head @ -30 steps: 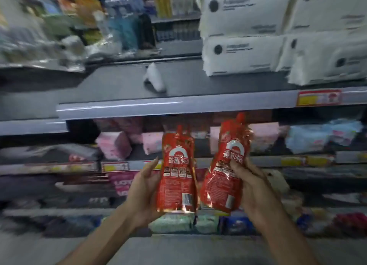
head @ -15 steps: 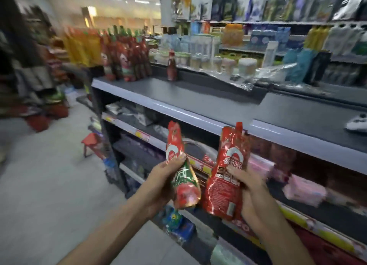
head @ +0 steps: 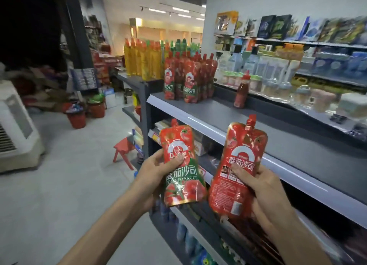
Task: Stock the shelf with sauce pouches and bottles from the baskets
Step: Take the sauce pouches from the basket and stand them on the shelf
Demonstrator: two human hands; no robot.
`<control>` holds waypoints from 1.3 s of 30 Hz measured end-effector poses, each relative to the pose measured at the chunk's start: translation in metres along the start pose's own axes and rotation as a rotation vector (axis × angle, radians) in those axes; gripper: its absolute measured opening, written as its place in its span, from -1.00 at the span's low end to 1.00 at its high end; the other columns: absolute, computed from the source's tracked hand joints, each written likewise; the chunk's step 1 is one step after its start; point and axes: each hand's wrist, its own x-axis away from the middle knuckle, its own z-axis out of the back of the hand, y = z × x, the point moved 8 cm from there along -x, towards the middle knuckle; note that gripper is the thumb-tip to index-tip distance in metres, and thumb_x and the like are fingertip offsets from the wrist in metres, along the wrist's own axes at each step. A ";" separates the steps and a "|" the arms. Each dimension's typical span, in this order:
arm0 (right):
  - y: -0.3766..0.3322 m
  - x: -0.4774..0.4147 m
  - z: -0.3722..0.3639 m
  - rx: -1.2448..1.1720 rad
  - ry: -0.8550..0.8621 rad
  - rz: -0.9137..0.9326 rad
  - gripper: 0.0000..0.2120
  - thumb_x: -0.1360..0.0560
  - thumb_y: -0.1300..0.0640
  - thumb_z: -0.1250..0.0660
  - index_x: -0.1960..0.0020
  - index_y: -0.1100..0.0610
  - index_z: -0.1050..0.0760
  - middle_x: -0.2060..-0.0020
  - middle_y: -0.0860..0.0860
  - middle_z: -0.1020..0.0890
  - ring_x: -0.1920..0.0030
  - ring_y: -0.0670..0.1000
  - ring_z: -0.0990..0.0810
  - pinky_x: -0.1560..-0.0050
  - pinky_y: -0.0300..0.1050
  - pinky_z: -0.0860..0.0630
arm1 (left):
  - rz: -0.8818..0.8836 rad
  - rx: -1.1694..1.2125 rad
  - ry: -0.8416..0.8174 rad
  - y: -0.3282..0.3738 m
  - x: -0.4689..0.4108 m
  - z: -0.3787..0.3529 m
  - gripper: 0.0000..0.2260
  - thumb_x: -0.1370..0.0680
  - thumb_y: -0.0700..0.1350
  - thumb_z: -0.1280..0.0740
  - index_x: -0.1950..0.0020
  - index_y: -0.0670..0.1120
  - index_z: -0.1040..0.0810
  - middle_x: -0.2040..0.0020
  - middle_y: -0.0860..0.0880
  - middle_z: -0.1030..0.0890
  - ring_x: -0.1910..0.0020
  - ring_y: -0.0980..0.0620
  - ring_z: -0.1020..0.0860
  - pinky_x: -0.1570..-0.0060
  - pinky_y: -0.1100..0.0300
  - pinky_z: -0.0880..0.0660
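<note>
My left hand (head: 156, 171) grips a red and green tomato sauce pouch (head: 181, 165), held upright with its front label facing me. My right hand (head: 258, 187) grips a second red sauce pouch (head: 238, 165), spout up, back label facing me. Both pouches hover in front of the grey top shelf (head: 228, 113). At the shelf's far left end stand several matching red sauce pouches (head: 188, 82), with yellow pouches (head: 143, 60) behind them. A single red sauce bottle (head: 241, 92) stands alone further right on that shelf.
Lower shelves (head: 198, 221) hold packaged goods under my hands. A red stool (head: 123, 149) stands on the floor by the shelf end. Red baskets (head: 76, 115) sit further down the aisle. A white appliance (head: 15, 129) stands at the left. The back shelving (head: 297, 66) carries jars and boxes.
My view has swung left along the shelf toward its stocked end. The left pouch has turned so its front label faces me. Both hands still hold their pouches.
</note>
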 end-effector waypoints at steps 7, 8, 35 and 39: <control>-0.030 -0.113 -0.051 0.043 0.052 0.180 -0.60 -0.32 0.00 -0.53 -0.13 -0.01 -0.59 0.02 -0.07 -0.76 0.05 0.00 -0.76 0.02 0.06 -0.66 | -0.159 -0.022 0.071 0.066 -0.117 0.030 -0.54 -0.44 -0.16 -0.57 -0.32 -0.08 -0.56 -0.09 -0.14 -0.75 -0.03 -0.19 -0.74 -0.03 -0.09 -0.66; -0.034 -0.131 -0.055 0.042 0.073 0.198 -0.59 -0.31 -0.02 -0.54 -0.14 -0.03 -0.58 0.01 -0.08 -0.76 0.04 -0.01 -0.76 -0.02 0.08 -0.66 | -0.173 -0.045 0.072 0.075 -0.135 0.032 -0.52 -0.43 -0.14 -0.57 -0.33 -0.10 -0.56 -0.09 -0.13 -0.75 -0.04 -0.18 -0.74 -0.08 -0.10 -0.64; -0.063 -0.271 -0.056 0.297 0.718 0.438 -0.63 -0.44 0.19 -0.56 -0.19 -0.03 -0.56 -0.01 -0.12 -0.75 0.00 -0.14 -0.73 0.08 -0.25 -0.67 | -0.129 -0.093 -0.556 0.152 -0.379 -0.029 -0.58 -0.39 -0.20 -0.53 -0.24 -0.17 -0.63 -0.10 -0.13 -0.75 -0.11 -0.13 -0.72 -0.14 -0.06 -0.62; -0.060 -0.252 -0.063 0.403 0.826 0.443 -0.59 -0.42 0.18 -0.59 -0.18 -0.01 -0.53 -0.02 -0.19 -0.68 0.04 -0.29 -0.68 0.07 -0.36 -0.63 | -0.134 -0.083 -0.598 0.157 -0.378 -0.032 -0.57 -0.35 -0.18 -0.54 -0.21 -0.15 -0.63 -0.08 -0.11 -0.75 -0.08 -0.11 -0.73 -0.11 -0.03 -0.63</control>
